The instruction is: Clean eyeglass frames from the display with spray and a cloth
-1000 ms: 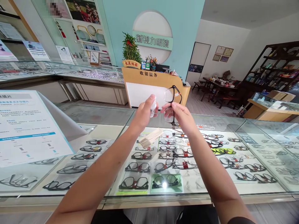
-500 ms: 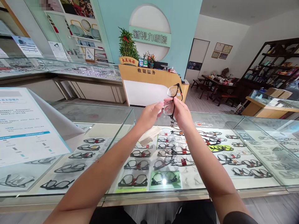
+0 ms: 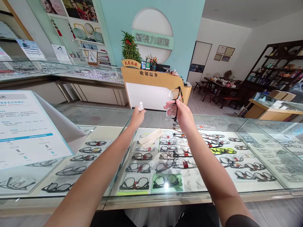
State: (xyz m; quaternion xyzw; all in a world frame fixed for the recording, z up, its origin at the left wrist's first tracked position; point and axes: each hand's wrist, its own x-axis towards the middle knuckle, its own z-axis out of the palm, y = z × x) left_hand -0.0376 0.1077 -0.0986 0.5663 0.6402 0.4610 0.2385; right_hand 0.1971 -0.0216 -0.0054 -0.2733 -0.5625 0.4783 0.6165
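Can pass between left hand (image 3: 137,118) and right hand (image 3: 185,115): open air, well apart. Narrowed on right side by eyeglasses (image 3: 171,111), jutting above and below fingertips; on left by white bottle (image 3: 140,106), poking up from fist. Stopped below by glass countertop (image 3: 155,121), with beige cloth (image 3: 151,138) on top. Blocked far left by slanted printed sign (image 3: 30,124).

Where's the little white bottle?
In the head view, the white bottle is in the left hand, left of the glasses held in the right hand.

Bottle (image 3: 140,106) left of glasses (image 3: 172,110); cloth (image 3: 151,138) on counter (image 3: 161,199).
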